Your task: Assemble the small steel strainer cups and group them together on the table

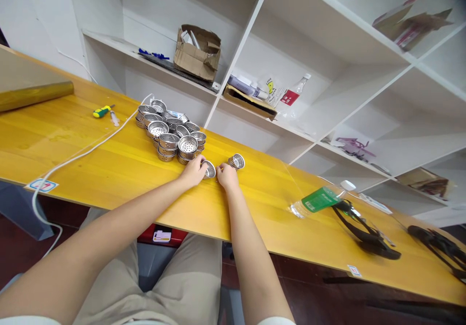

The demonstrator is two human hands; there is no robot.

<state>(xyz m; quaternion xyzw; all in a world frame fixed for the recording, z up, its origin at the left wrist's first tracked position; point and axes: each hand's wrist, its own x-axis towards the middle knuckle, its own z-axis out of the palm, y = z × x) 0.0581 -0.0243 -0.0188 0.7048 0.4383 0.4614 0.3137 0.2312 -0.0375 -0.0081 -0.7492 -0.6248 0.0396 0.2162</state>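
My left hand (193, 172) has the small perforated metal cup (210, 170) pinched at its left side, fingers closed down to the width of the wall. This cup sits in the narrow gap between my two hands, just right of my left fingertips and just left of my right hand (227, 175). It is tipped, its open mouth turned up and to the right, so its axis leans towards my right hand.

My right fingers are curled in, with little opening; I cannot tell whether they grip anything. A second metal cup (238, 161) lies just beyond them, far and slightly right, tilted with its base to the left and its mouth to the right. My right hand is the nearer one to it; whether they touch, I cannot tell.

Counting: one cup in my left hand, one rim showing beyond my right hand, and a stacked heap of metal cups (188, 145) on the far left side of my left hand. At least ten rims show there, but they overlap too much for an exact total. On the table (255, 203) I also count one yellow-green screwdriver (102, 111) to the left, and one green-labelled bottle (320, 199) lying to the right.
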